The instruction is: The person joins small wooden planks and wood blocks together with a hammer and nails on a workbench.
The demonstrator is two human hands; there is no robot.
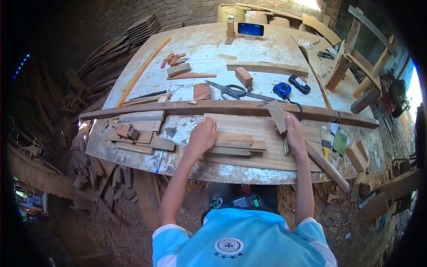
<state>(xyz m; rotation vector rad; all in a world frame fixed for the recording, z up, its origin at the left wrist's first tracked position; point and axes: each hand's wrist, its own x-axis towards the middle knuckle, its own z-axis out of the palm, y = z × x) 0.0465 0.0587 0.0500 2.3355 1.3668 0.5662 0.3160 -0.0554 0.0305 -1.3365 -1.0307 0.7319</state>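
A wide flat board (249, 125) lies near the front edge of the worktable, with narrow wood strips (233, 143) stacked on it. My left hand (203, 134) is closed, fingers curled at the board's back left corner. In my right hand (295, 135) is a small flat piece of wood (277, 116), tilted above the board's right part. A short metallic strip (286, 146) shows just below that hand, its other end hidden. Behind both hands a long dark wooden bar (222, 107) crosses the table.
Scissors (232, 91), a blue tape measure (282, 90) and a wood block (243, 77) lie beyond the bar. Wood offcuts (147, 138) and a pen (159, 162) are at left. A stick (327, 167) overhangs the front right edge. A phone (250, 29) stands at the back.
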